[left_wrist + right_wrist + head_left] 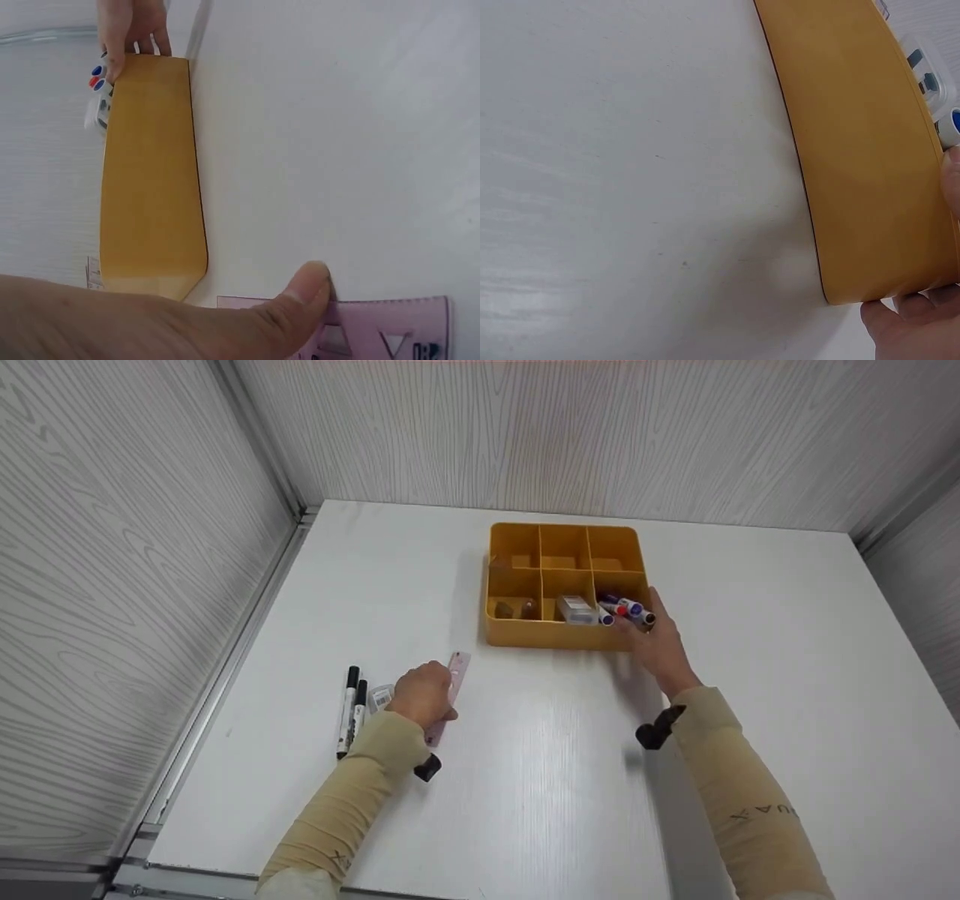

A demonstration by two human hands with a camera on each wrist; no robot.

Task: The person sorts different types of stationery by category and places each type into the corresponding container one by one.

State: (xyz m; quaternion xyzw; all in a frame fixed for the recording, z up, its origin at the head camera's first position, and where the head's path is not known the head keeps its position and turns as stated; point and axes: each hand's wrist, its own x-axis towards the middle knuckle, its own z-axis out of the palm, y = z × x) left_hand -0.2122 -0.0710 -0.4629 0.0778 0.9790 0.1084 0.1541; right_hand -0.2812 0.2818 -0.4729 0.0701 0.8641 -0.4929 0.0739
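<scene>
My left hand [424, 694] pinches a pink ruler [459, 664] lying on the white table, its thumb [304, 289] at the ruler's long edge in the left wrist view. Farther back stands a yellow compartment box [555, 636]. At its near right corner, my right hand [664, 652] grips the wall, thumb at the rim and fingers around the outer side. Several markers [636, 611] with coloured ends lean in the front right compartment. A clear plastic case [577, 611] tilts in the front middle one, and small brownish items [528, 607] sit in the front left one.
Two black-capped white markers [347, 712] lie side by side left of my left hand. Between them and the hand is a small clear item with a barcode label [381, 696], partly covered. Wood-grain panels [450, 435] enclose the table at the back and sides.
</scene>
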